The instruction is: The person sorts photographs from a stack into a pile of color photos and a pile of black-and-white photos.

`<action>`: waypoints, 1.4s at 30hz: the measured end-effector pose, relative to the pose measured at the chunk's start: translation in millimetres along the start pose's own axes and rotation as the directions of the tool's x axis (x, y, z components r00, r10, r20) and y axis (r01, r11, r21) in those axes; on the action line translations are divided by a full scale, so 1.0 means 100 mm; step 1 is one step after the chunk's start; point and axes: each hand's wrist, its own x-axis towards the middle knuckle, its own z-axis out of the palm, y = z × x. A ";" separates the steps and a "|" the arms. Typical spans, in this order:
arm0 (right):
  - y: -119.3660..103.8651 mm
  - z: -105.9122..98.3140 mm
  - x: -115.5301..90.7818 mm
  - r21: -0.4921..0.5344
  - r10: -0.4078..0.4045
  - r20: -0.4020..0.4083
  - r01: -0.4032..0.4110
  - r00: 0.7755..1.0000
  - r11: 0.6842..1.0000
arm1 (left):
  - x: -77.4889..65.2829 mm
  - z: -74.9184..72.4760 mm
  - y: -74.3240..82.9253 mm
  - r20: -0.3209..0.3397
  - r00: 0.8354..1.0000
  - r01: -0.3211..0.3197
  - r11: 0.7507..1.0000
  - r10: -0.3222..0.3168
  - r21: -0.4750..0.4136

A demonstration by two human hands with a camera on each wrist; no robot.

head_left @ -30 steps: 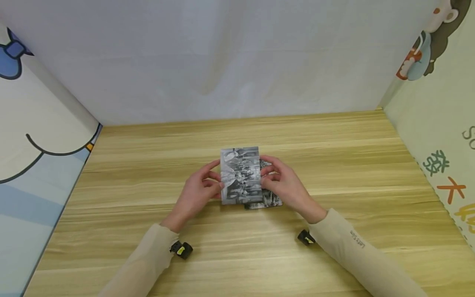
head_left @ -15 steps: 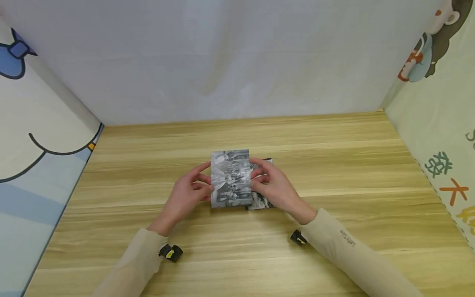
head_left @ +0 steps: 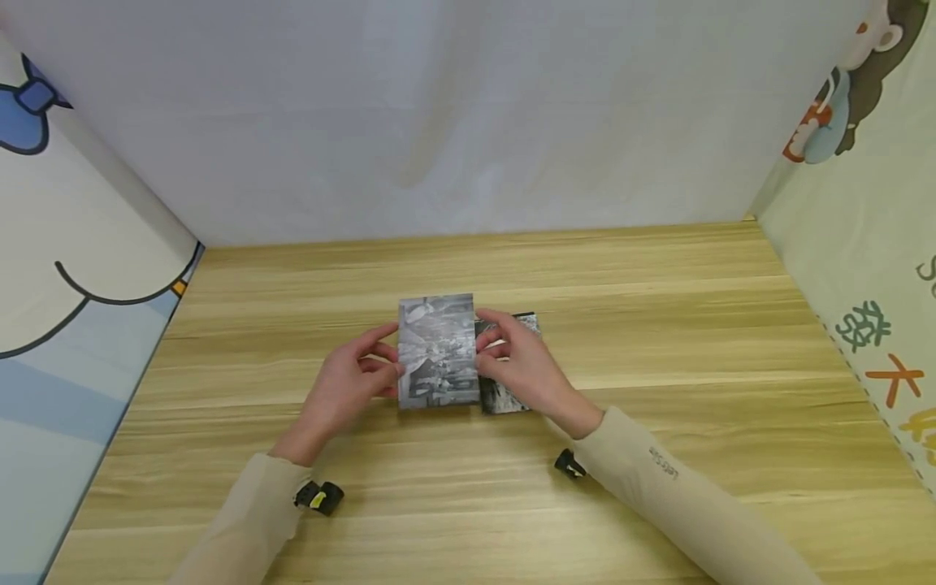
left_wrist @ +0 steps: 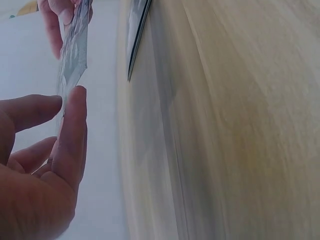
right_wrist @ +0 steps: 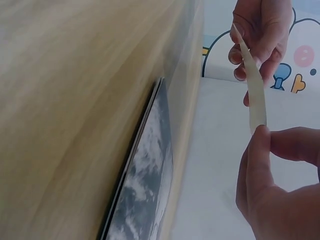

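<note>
One black-and-white print, above wooden table; left hand and right hand pinch opposite edges. One dark-edged stack, flat, below right hand.

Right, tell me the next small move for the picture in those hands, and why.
Probably lower the held print onto the tabletop, just left of the stack. The left hand and right hand pinch its opposite edges, both wrist views show it raised off the tabletop, and in the head view it appears beside the stack.
</note>
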 end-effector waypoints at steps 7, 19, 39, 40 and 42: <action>-0.05 0.11 0.05 -0.085 0.017 0.011 -0.016 1.000 0.996 | -0.03 -0.08 -0.02 -0.043 0.999 0.009 0.999 -0.007 0.048; -0.07 0.28 0.13 -0.179 0.046 0.019 -0.042 0.999 0.983 | -0.10 -0.21 -0.05 -0.036 0.999 0.032 0.996 -0.029 0.080; -0.07 0.41 0.24 -0.265 0.063 0.092 -0.037 0.994 0.964 | -0.15 -0.30 -0.09 -0.052 0.996 0.087 0.976 -0.078 0.198; -0.07 0.41 0.24 -0.264 0.064 0.100 -0.036 0.993 0.964 | -0.15 -0.30 -0.09 -0.051 0.996 0.088 0.974 -0.079 0.211; -0.07 0.42 0.25 -0.269 0.072 0.112 -0.040 0.991 0.962 | -0.15 -0.31 -0.10 -0.049 0.996 0.089 0.968 -0.080 0.235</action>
